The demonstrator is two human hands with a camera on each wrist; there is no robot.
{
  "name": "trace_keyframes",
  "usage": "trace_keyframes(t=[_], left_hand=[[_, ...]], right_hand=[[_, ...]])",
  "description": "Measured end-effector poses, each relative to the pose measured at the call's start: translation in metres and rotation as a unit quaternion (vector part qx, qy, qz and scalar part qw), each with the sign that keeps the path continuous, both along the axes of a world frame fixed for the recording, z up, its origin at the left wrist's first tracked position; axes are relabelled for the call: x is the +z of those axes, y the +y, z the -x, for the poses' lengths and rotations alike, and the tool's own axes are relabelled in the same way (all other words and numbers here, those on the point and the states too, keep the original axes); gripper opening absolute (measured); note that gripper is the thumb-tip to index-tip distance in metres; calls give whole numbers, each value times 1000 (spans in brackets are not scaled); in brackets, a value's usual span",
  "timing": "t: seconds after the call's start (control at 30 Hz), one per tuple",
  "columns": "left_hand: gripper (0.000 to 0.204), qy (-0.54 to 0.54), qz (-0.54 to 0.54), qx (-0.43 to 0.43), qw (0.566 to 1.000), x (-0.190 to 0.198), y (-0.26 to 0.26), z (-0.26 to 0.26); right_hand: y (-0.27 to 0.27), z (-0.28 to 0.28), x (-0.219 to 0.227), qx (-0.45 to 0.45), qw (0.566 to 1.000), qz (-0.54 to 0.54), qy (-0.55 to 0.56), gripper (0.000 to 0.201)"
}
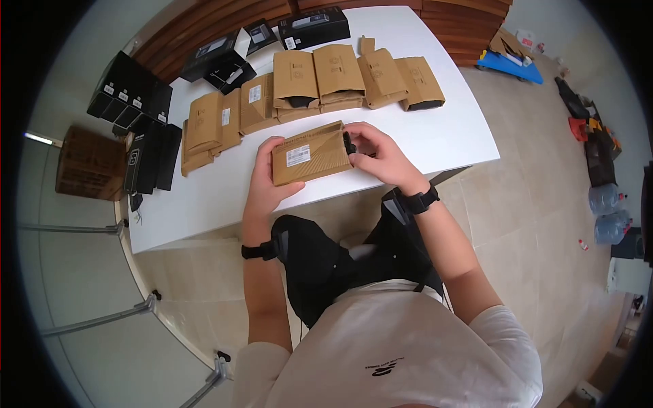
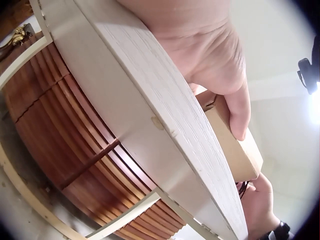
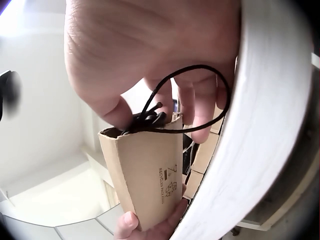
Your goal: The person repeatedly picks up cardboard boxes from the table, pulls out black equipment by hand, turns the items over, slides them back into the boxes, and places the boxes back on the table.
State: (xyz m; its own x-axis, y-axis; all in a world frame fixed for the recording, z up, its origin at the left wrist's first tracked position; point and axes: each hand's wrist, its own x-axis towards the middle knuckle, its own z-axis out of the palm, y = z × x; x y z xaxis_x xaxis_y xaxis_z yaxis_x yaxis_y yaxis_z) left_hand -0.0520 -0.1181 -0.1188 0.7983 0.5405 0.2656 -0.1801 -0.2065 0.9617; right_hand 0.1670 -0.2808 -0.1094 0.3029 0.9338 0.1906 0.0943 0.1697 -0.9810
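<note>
Brown carton (image 1: 322, 156) — black cord (image 3: 150, 120) — white table (image 1: 204, 204)

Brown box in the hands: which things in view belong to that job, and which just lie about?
Likely part of the job:
- brown box, gripped by the left hand
- black cord at its open end, in the right hand
- other brown boxes
- perhaps the black boxes

Apparently just lying about:
- blue platform
- water jugs
- small bottle

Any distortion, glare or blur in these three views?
Head: fisheye bowing of the white table, dark corners; left wrist: glare at the right edge, table edge curved; right wrist: bright patch at top left, dark object at left edge blurred, black cord fairly sharp.
</note>
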Motion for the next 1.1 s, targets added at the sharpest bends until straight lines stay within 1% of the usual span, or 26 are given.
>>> trace_keyframes(t=[0.03, 0.07, 0.13, 0.17, 0.3, 0.37, 0.43, 0.47, 0.53, 0.57, 0.63, 0.67, 0.73, 0.77, 0.83, 0.87, 0.93, 0.97, 1.03, 1.07, 1.1], left_hand=[[86, 9, -21, 4, 1000, 0, 1, 2], [87, 42, -69, 11, 997, -6, 6, 3], [89, 52, -54, 14, 997, 2, -1, 3], [90, 59, -38, 13, 997, 5, -3, 2], [94, 67, -46, 14, 997, 2, -3, 2], [94, 42, 0, 4, 999, 4, -3, 2], [95, 50, 2, 4, 999, 3, 0, 4], [97, 57, 2, 5, 998, 2, 1, 5], [95, 54, 9, 7, 998, 1, 2, 6], [94, 50, 14, 9, 999, 0, 2, 6], [94, 46, 16, 10, 999, 1, 2, 6], [94, 41, 16, 11, 999, 2, 2, 6], [94, 39, 16, 10, 999, 1, 3, 7], [94, 37, 15, 8, 999, 1, 3, 7], [94, 47, 30, -1, 998, 3, 4, 8], [95, 57, 45, -10, 997, 4, 4, 8], [95, 56, 42, -14, 997, 4, 5, 8], [95, 56, 39, -17, 998, 3, 5, 7], [95, 50, 24, -10, 998, 2, 5, 7], [94, 44, 9, -2, 999, 1, 5, 7], [94, 45, 9, -1, 999, 0, 5, 7]], right_hand=[[-3, 1, 8, -1, 999, 46, -18, 40], [-2, 2, 6, 3, 999, 46, -16, 40], [2, 0, 1, -2, 999, -4, -48, 43], [3, 0, 0, 0, 999, -3, -47, 43], [3, -5, -2, 15, 998, 17, -51, 39], [3, -8, -6, 23, 998, 24, -50, 37], [5, -11, -12, 25, 998, -15, -47, 41], [5, -12, -15, 25, 999, -14, -46, 41], [6, -11, -14, 17, 997, -27, 65, 37], [5, -10, -12, 18, 997, -26, 66, 37], [4, -8, -7, 21, 999, -36, 5, 35], [4, -8, -9, 22, 999, -36, 5, 35], [6, -7, -9, 25, 997, -43, -57, 30], [5, -7, -9, 25, 997, -43, -57, 30], [2, -4, 3, 36, 992, 34, -118, 31], [1, -4, 5, 36, 992, 34, -118, 31], [0, -5, 7, 31, 988, 30, -147, 32], [0, -5, 5, 31, 988, 30, -147, 32], [1, -6, -3, 10, 993, -31, -115, 31], [2, -7, -8, 11, 993, -31, -114, 31], [3, -8, -10, 8, 998, -51, -35, 35]])
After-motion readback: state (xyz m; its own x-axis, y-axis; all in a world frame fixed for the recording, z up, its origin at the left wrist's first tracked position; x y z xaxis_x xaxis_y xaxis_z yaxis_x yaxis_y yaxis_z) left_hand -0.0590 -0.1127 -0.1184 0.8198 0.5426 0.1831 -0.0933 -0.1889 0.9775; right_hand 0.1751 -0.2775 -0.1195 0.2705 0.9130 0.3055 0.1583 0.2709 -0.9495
